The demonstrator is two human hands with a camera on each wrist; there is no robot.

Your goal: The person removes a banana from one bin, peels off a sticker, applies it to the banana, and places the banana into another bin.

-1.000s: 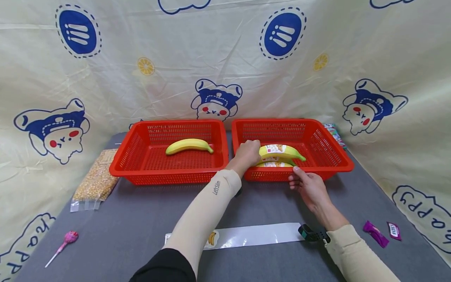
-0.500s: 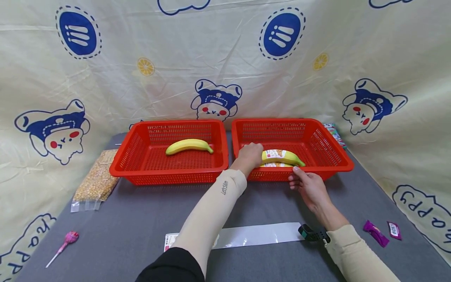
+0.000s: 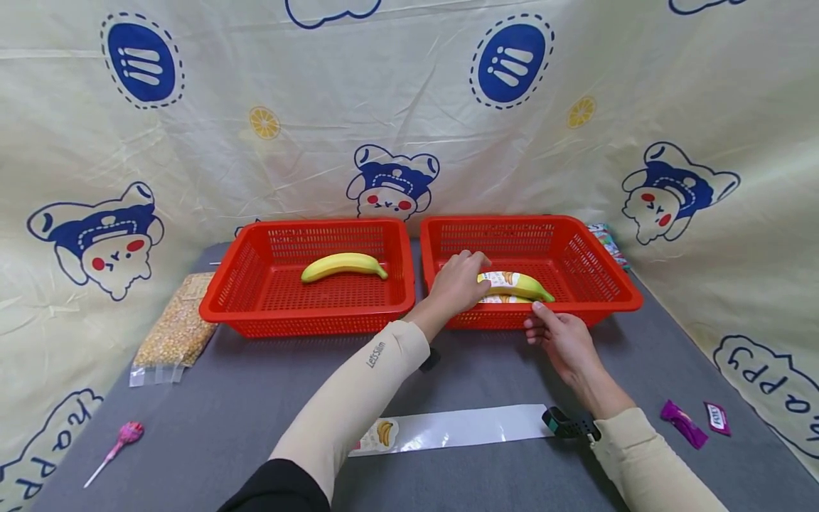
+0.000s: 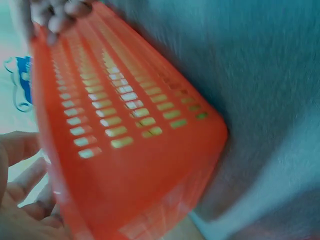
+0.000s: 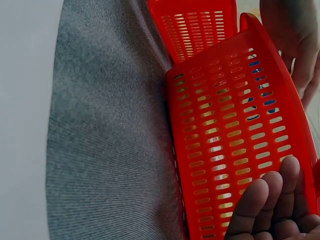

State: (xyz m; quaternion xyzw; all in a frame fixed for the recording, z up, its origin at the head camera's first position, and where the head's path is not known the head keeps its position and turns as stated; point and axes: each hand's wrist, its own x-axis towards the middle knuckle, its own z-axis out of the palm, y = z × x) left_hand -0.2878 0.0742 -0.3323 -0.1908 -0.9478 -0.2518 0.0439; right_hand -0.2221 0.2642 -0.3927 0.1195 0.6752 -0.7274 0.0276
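Note:
In the head view my left hand (image 3: 457, 281) hangs over the near left part of the right red basket (image 3: 604, 306), its fingers spread. Its thumb is beside a banana (image 3: 527, 287) with a white label. Under that banana another labelled banana (image 3: 502, 300) shows partly behind the front rim. My right hand (image 3: 563, 345) pinches the front rim, thumb on top and fingers against the outer wall, seen too in the right wrist view as fingers (image 5: 250, 205). One unlabelled banana (image 3: 342, 265) lies in the left red basket (image 3: 307, 318).
A clear strip of banana stickers (image 3: 467, 429) lies in front, partly under my left arm. Left are a bag of corn kernels (image 3: 173, 327) and a lollipop (image 3: 121, 448). Right are purple wrapped sweets (image 3: 683, 424). A colourful packet (image 3: 608, 245) is behind the right basket.
My left hand has lowered a labelled banana onto the others in the right basket, then let go and spread its fingers. My right hand stays at the rim.

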